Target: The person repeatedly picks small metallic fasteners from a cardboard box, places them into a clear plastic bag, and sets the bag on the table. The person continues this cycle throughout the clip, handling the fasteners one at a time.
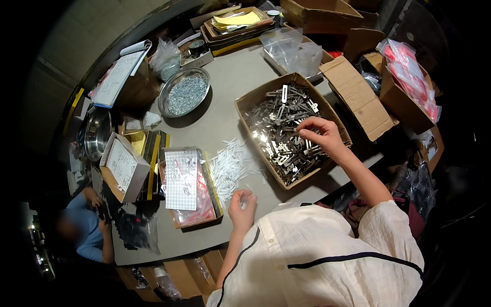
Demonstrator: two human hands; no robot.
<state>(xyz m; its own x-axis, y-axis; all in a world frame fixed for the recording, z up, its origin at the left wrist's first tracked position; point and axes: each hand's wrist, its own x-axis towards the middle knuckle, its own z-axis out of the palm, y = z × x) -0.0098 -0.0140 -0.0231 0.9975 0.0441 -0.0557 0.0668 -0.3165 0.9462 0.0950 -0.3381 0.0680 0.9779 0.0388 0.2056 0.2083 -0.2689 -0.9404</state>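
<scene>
My right hand (323, 135) is over a cardboard box (247, 119) heaped with flat slotted metal pieces (286, 123). Its thumb and fingertips are pinched together, and what lies between them is too small to make out. At the table's near side, my left hand (242, 209) is curled, thumb toward forefinger, beside a loose pile of short white sticks (228, 169). Whatever it may hold is hidden. Left of that pile lies a shallow box (207, 217) with red-and-clear plastic packets and a handwritten sheet (181, 180) on top.
A steel bowl (165, 105) of small shiny metal parts stands farther back. Cartons (358, 97) with plastic bags crowd the right edge. Clipboard (120, 74), trays and a white open box (125, 168) line the left. Someone in a blue shirt (91, 245) sits at lower left.
</scene>
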